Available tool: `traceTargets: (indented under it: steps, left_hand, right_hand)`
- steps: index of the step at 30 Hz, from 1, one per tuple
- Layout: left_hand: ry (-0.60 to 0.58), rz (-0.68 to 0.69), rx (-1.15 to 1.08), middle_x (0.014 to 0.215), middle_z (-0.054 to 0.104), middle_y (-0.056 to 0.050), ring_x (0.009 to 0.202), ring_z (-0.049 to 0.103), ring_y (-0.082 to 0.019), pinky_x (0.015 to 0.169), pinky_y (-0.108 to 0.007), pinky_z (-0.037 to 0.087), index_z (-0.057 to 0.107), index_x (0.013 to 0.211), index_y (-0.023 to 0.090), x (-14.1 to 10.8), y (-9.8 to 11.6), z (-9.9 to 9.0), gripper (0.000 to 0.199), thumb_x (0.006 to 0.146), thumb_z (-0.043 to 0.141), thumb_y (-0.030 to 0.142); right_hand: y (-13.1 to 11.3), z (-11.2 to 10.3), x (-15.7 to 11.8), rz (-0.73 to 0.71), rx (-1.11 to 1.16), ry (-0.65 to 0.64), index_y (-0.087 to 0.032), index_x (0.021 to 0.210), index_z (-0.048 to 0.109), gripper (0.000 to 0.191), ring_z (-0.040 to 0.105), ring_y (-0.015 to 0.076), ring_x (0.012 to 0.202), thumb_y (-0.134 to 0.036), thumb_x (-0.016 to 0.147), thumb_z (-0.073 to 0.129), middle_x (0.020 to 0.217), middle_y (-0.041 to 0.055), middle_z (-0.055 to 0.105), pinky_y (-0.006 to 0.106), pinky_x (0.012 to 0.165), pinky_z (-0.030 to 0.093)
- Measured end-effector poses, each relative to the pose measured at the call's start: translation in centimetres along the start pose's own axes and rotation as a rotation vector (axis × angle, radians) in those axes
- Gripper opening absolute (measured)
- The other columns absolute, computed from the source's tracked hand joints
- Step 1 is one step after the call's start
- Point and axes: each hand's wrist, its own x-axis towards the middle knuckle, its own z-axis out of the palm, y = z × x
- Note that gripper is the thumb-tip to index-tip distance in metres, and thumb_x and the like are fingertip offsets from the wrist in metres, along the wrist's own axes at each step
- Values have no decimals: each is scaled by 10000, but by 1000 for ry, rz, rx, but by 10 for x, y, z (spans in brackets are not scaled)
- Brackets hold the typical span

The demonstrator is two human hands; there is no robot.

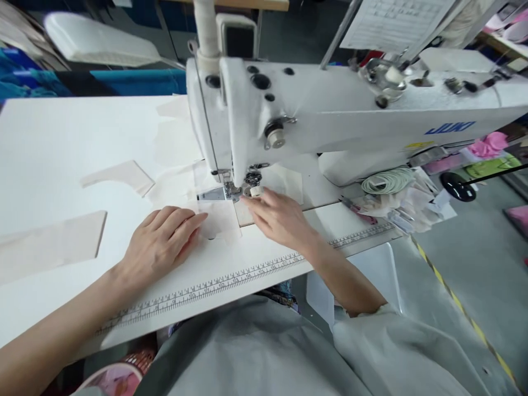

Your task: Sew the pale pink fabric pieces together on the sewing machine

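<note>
A white sewing machine (pixel 305 104) stands across the table. Under its presser foot (pixel 233 190) lies the far edge of a thin, pale pink fabric piece (pixel 223 217). My left hand (pixel 163 239) rests on the table left of the foot, its fingers drawn together and closed on the left edge of this fabric. Right of the foot is my right hand (pixel 280 217), with its fingertips pressed together close beside the needle area. Whatever those fingertips hold, if anything, is hidden. A small round knob (pixel 256 191) sits just above them.
Loose pale fabric pieces lie on the left: a curved one (pixel 119 177) and a long strip (pixel 53 245). Small scissors (pixel 357 210) and a coil of pale green cord (pixel 388 180) are on the right. A ruler tape (pixel 223 286) follows the front edge.
</note>
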Motion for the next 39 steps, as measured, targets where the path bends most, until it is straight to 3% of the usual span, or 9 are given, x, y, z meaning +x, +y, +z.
traceTargets:
  steps: [4,9,12,17,24,28,31,36,39]
  left_hand:
    - [-27,19,-129,984,668,-95,866,628,-244,700,-363,516,532,1206,179,11,11,-9,302,910,537,122]
    - [-135,51,-377,1062,664,-114,962,615,-239,797,-383,545,554,1180,145,44,41,-6,247,940,493,143]
    - [-163,51,-462,1091,664,-124,1006,608,-243,840,-397,549,587,1146,134,69,57,8,228,950,473,159]
    - [-212,-35,-514,1058,647,-123,989,599,-246,872,-424,541,620,1105,134,106,70,39,232,935,469,180]
    - [-220,-83,-322,1087,628,-132,1011,567,-271,786,-422,543,608,1181,122,136,73,71,304,944,432,195]
    - [-199,25,-210,1211,623,-135,1128,569,-292,834,-433,530,631,1165,144,145,79,79,294,943,441,174]
    - [-182,95,-204,1297,606,-153,1214,557,-295,938,-454,512,639,1142,112,144,82,84,282,956,435,172]
    - [-142,96,-200,1368,558,-201,1271,535,-330,1003,-479,492,638,1124,63,141,82,89,301,977,432,226]
    - [-147,92,-224,1319,591,-204,1247,558,-320,1025,-487,478,626,1130,61,141,80,92,314,988,414,243]
  right_hand:
    - [57,-19,-21,141,140,137,-187,1115,636,228,603,166,871,-204,951,478,1009,70,657,283,742,454]
    - [104,-15,-35,203,326,-4,-180,1003,627,197,604,142,776,-276,834,654,1040,51,632,279,716,465]
    - [108,-9,-34,161,358,2,-181,907,637,123,593,135,761,-290,868,597,979,42,630,268,698,451]
    - [110,-9,-34,76,338,51,-184,838,671,200,598,142,772,-255,913,500,916,46,662,268,695,426]
    - [114,-5,-37,75,333,99,-181,796,643,176,568,130,718,-218,888,498,855,35,647,250,649,402]
    - [115,-5,-41,86,372,156,-188,809,608,155,552,123,683,-222,889,480,847,28,621,252,651,418]
    - [115,-8,-44,172,256,303,-191,845,592,176,546,139,697,-218,915,432,903,53,628,284,684,434]
    - [116,-12,-47,314,139,453,-184,952,583,200,608,179,796,-195,944,383,1045,121,639,338,733,480]
    - [114,-16,-49,276,231,548,-195,1020,580,202,657,177,820,-189,958,387,1124,126,641,338,703,523]
